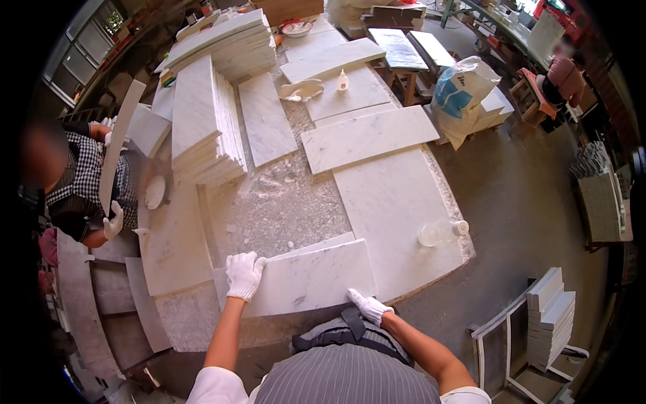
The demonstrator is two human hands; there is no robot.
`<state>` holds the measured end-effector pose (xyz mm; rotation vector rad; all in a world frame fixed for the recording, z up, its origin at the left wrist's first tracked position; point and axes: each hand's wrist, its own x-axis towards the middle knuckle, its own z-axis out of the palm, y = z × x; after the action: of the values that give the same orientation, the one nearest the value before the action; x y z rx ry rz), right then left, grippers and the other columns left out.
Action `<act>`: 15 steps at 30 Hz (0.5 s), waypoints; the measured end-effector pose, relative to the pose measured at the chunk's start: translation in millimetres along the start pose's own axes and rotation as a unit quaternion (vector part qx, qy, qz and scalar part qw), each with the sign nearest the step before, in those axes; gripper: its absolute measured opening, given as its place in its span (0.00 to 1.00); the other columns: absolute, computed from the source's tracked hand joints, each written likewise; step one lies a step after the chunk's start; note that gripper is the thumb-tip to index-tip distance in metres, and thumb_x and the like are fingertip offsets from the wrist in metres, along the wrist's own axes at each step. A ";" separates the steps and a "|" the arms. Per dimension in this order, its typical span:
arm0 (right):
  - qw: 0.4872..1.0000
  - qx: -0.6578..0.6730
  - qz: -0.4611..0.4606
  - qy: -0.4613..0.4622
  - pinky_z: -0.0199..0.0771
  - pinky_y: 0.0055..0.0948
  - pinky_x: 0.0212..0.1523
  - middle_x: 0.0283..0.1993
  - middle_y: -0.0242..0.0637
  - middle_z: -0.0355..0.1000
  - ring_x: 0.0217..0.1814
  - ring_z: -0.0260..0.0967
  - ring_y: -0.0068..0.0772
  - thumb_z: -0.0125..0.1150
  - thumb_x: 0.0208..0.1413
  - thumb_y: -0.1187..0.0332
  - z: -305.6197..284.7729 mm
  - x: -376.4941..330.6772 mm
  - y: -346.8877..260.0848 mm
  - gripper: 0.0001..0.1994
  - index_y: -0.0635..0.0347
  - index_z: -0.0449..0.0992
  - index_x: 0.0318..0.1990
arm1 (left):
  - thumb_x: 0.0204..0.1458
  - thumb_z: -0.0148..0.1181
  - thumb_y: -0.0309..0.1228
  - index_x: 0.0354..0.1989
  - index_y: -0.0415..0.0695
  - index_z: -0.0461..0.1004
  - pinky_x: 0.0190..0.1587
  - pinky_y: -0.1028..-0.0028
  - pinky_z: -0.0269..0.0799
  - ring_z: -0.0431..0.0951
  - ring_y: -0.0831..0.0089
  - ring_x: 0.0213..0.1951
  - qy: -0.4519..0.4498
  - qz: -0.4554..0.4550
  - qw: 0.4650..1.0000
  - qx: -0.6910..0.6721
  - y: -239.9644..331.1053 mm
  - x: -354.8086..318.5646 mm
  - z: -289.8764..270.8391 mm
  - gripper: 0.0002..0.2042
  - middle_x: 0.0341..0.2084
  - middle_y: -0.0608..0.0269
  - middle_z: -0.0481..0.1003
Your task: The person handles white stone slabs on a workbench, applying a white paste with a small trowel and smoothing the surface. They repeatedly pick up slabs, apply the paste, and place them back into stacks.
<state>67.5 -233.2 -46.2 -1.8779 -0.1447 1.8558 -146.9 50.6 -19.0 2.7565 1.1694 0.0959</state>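
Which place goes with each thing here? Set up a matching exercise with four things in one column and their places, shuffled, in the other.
Things:
1. left hand
2. right hand
3. clear bottle
4. slab stack

Places:
A. lying on its side on the big slab, right of the near slab
B. on the near slab's upper left corner
C. far left part of the table, beside the co-worker
D. on the near slab's lower edge, close to the body

Pairs: 1-B, 2-D, 3-A, 4-C
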 end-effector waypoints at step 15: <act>0.984 -0.138 -0.050 0.101 0.66 0.38 0.46 0.35 0.50 0.74 0.37 0.70 0.39 0.33 0.56 0.26 -4.8 14.7 14.3 0.50 0.79 0.74 0.45 | 0.56 0.54 0.44 0.24 0.47 0.75 0.46 0.61 0.64 0.74 0.56 0.35 0.000 -0.017 1.000 -0.010 -6.8 -18.3 5.1 0.15 0.27 0.56 0.76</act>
<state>69.4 -241.0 -65.7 -2.1885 -0.4398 1.6345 -163.9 41.6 -25.2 2.7198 1.2073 0.1035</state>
